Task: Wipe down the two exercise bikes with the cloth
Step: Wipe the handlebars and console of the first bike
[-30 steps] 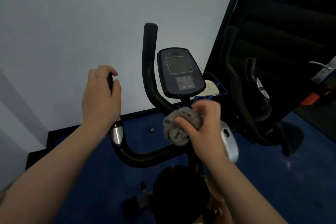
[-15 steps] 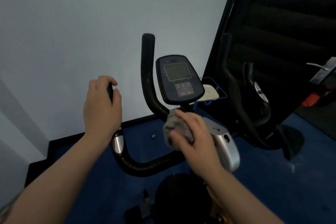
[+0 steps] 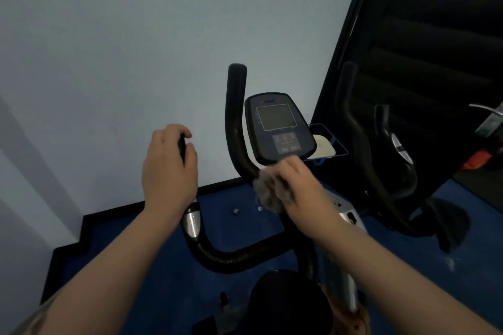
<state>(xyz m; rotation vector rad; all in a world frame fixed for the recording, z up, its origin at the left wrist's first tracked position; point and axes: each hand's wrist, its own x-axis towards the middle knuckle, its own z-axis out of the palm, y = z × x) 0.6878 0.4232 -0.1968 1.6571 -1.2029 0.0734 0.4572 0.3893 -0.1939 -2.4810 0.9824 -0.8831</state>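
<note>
The near exercise bike has black curved handlebars point(image 3: 234, 255) and a dark console point(image 3: 277, 128) with a grey screen. My left hand point(image 3: 168, 168) grips the top of the left handlebar grip. My right hand point(image 3: 296, 185) holds a bunched grey cloth point(image 3: 265, 192) against the base of the inner upright bar, just below the console. The black seat point(image 3: 283, 304) is at the bottom centre. A second bike point(image 3: 381, 171), dark and black, stands to the right against a black panel.
A pale wall fills the left and top. The floor point(image 3: 476, 266) is blue with a black skirting edge. A small blue tray point(image 3: 326, 147) holding a white object sits behind the console. An orange item point(image 3: 475, 163) lies at the far right.
My right hand has slid the cloth up along the stem, closer to the underside of the console. My left hand has kept its hold on the grip.
</note>
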